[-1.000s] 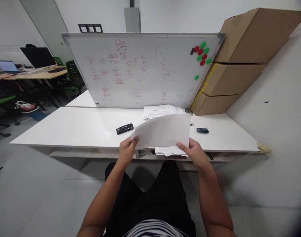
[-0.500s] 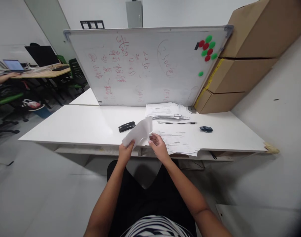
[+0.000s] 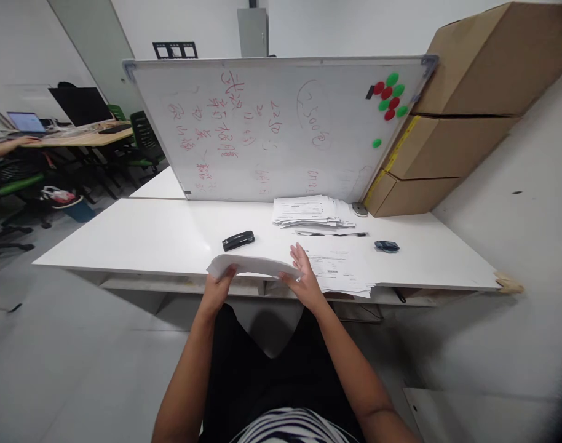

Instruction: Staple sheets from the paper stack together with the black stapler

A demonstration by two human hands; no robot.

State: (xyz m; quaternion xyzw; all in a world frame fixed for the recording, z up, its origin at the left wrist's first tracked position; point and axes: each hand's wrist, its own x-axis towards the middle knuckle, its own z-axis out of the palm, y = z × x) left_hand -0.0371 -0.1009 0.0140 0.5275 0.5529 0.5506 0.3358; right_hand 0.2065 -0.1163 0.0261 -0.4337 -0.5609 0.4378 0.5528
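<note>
A few white paper sheets [image 3: 256,266], bowed and seen almost edge-on, stretch between my hands at the desk's front edge. My left hand [image 3: 220,290] grips their left end, thumb on the near side. At the right end my right hand [image 3: 306,282] holds them by the thumb, its fingers reaching up straight behind. Just beyond the sheets lies a black stapler [image 3: 238,240]. Beside my right hand is a spread of printed papers [image 3: 339,271], partly overhanging the desk edge. Behind it sits a thicker pile of printed papers [image 3: 306,211].
A whiteboard [image 3: 244,129] with red writing and magnets stands along the back of the white desk [image 3: 124,237]. Cardboard boxes [image 3: 447,144] are stacked at the right. A small dark packet [image 3: 387,246] lies on the desk. At far left, a person's arm [image 3: 7,147] rests by a laptop.
The sheets have swung from tilted up to lying nearly level and stretched wide. My left hand has moved left and lower; my right hand has shifted right, its fingers straightened.
</note>
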